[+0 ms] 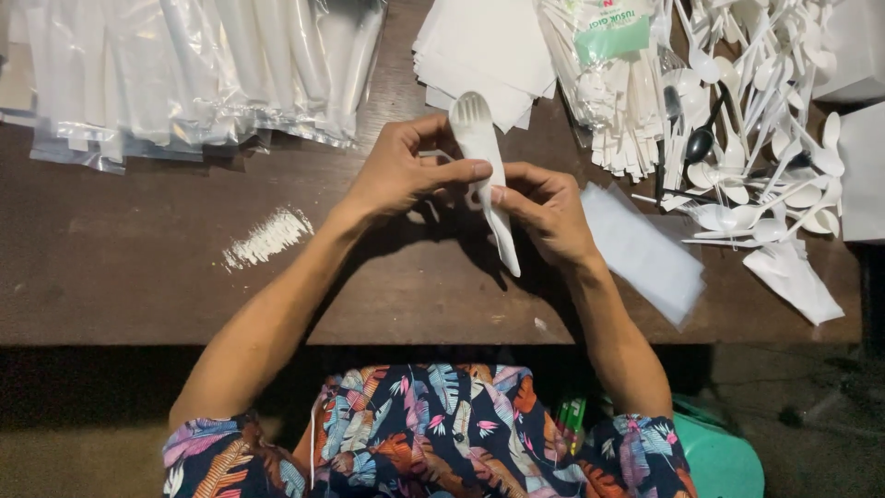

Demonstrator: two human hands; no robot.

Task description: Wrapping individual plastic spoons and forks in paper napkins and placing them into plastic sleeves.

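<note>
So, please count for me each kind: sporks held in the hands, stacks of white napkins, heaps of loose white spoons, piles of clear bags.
White spork, held by left hand and right hand: 1
Napkin stack: 1
Spoon heap: 1
Clear bag pile: 1
Total: 4

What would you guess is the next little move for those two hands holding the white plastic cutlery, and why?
Probably slipping the white cutlery into a clear sleeve. Both the left hand and right hand pinch it above the table, one empty sleeve lies just beside the right hand, and filled packets are stacked at the far left.
</note>
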